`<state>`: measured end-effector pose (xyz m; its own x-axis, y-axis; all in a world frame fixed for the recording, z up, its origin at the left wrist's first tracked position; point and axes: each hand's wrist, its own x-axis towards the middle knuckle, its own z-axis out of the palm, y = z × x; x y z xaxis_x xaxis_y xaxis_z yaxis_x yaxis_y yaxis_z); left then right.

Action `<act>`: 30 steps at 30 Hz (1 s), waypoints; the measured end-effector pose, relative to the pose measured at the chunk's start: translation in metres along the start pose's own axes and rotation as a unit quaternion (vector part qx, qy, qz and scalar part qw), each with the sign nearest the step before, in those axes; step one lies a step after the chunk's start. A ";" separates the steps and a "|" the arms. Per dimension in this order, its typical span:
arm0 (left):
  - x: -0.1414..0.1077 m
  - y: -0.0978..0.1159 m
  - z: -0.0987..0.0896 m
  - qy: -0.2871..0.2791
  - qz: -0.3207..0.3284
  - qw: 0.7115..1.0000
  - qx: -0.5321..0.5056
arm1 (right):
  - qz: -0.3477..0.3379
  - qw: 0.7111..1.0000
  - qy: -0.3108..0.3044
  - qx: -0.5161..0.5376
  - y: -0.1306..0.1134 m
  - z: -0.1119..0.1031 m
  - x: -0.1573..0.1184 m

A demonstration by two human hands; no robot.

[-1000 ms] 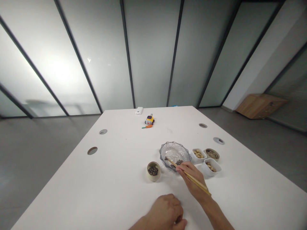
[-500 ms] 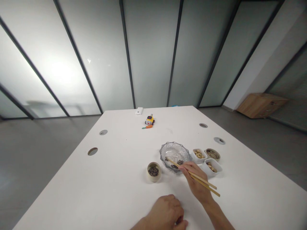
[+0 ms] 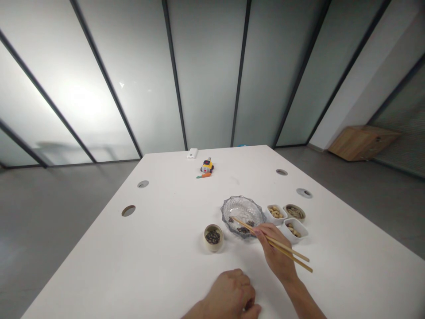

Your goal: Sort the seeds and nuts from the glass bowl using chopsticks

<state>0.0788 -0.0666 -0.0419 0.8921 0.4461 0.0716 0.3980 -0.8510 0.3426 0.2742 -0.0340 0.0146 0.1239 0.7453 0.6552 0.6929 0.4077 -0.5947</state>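
Observation:
My right hand point(image 3: 275, 252) is closed around a pair of wooden chopsticks point(image 3: 288, 251), whose tips reach into a clear glass bowl point(image 3: 244, 208) with a scalloped rim. Dark seeds point(image 3: 245, 229) lie in the bowl, and one or more sit by the chopstick tips at its left side; whether the tips pinch any is too small to tell. Left of the glass bowl stands a small cream cup point(image 3: 213, 248) holding dark seeds. My left hand point(image 3: 232, 294) rests on the table near the front with its fingers curled; nothing shows in it, though its palm is hidden.
Two white dishes point(image 3: 276, 220) of nuts and a round dish point(image 3: 295, 213) of striped seeds stand right of the glass bowl. Farther back on the white table point(image 3: 149, 252) are a toy vehicle point(image 3: 207, 166), a toy carrot point(image 3: 203, 176) and a white box point(image 3: 192, 153). The tabletop has several round holes.
My right hand and the chopsticks have shifted slightly to the right, the tips still inside the glass bowl. My left hand stays in place.

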 end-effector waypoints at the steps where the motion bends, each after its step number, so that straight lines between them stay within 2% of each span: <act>1: 0.000 0.000 0.000 -0.002 -0.003 1.000 0.001 | 0.002 1.000 0.000 -0.002 0.001 0.000 0.000; 7: 0.000 0.002 -0.001 -0.019 -0.014 1.000 0.003 | 0.011 1.000 -0.005 0.011 0.004 0.004 -0.001; 15: -0.001 -0.001 0.003 0.009 0.000 1.000 0.007 | -0.005 0.995 -0.072 0.065 -0.004 0.011 0.002; 26: 0.001 -0.001 0.003 0.003 0.006 1.000 0.008 | -0.009 0.999 -0.041 0.019 -0.003 0.008 0.002; 30: 0.001 0.000 0.001 0.000 -0.002 1.000 0.004 | -0.009 0.998 -0.052 0.019 -0.007 0.006 0.004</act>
<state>0.0794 -0.0666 -0.0426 0.8905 0.4495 0.0705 0.4032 -0.8514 0.3355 0.2653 -0.0304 0.0184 0.0355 0.7880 0.6147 0.6670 0.4393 -0.6017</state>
